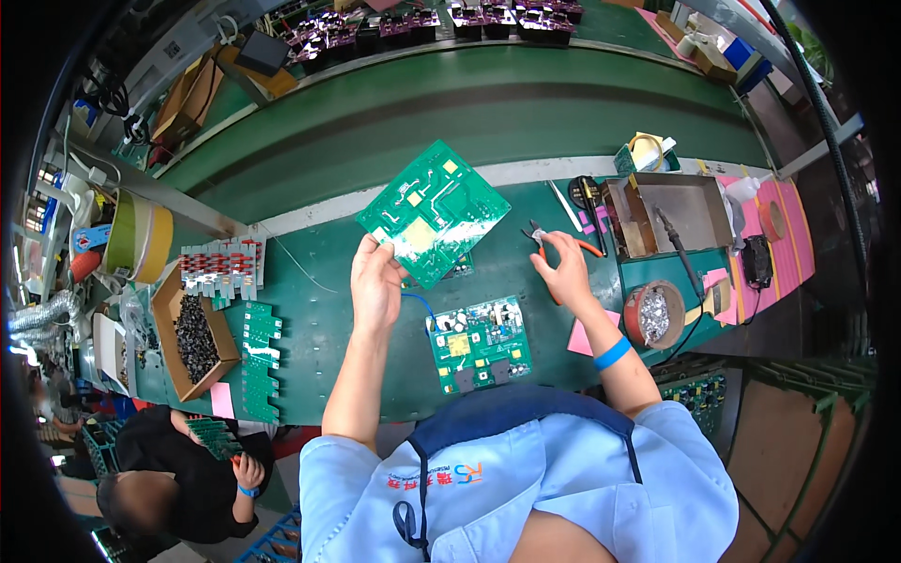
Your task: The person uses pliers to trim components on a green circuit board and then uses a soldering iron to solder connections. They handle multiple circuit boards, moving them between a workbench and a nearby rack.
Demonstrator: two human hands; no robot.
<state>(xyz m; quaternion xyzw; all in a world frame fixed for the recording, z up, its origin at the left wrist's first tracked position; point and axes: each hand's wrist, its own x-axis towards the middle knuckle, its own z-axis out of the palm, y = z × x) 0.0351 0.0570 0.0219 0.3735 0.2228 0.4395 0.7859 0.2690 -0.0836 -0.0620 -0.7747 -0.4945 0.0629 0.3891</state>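
Note:
My left hand [376, 281] is closed on the near left corner of a green circuit board [441, 211], held tilted above the bench with its shiny solder side showing. In my right hand [569, 278] is a pair of wire cutters [591, 249] with orange handles; their jaws point away from me, just right of the board. A second circuit board [483, 342], with its components facing up, lies on the bench nearer to me. Part of another populated board [461, 266] peeks out below the raised one. A blue wire [419, 299] runs beside these boards.
On the left, a cardboard box [224, 349] of small black parts stands beside green board strips [260, 361]. Right: a round tub [634, 317] of metal clippings, a tray [690, 211], a soldering iron [678, 246]. Another person [202, 469] works at lower left, holding green boards.

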